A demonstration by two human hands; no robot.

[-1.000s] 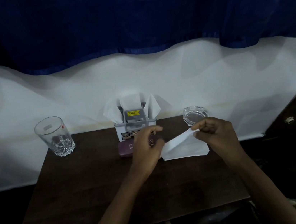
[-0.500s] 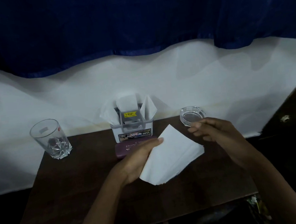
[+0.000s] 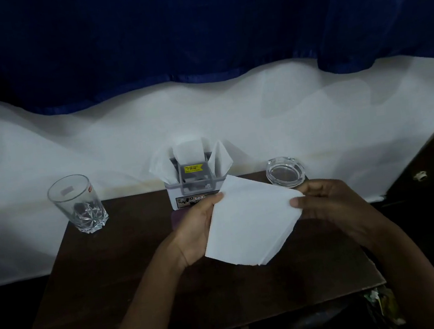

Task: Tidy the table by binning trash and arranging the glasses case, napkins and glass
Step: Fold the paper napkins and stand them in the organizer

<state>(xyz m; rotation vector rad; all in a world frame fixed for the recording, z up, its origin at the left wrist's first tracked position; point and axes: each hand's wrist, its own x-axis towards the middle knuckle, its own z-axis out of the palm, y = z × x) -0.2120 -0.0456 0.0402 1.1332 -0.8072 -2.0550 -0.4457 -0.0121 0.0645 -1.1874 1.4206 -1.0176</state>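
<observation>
A white paper napkin is held above the middle of the dark wooden table. My left hand grips its left edge and my right hand pinches its right corner. Behind the napkin stands a grey napkin holder with white napkins sticking up from it. A sliver of the maroon glasses case shows at the holder's foot, mostly hidden by my left hand. A clear drinking glass stands upright at the table's back left corner.
A clear glass ashtray sits at the back right of the table. A white cloth and a blue curtain hang behind. Litter lies on the dark floor past the table's front right corner.
The napkin went from a folded strip between both hands to a flat sheet. My right hand let go of it half a second ago and now pinches its right corner again.
</observation>
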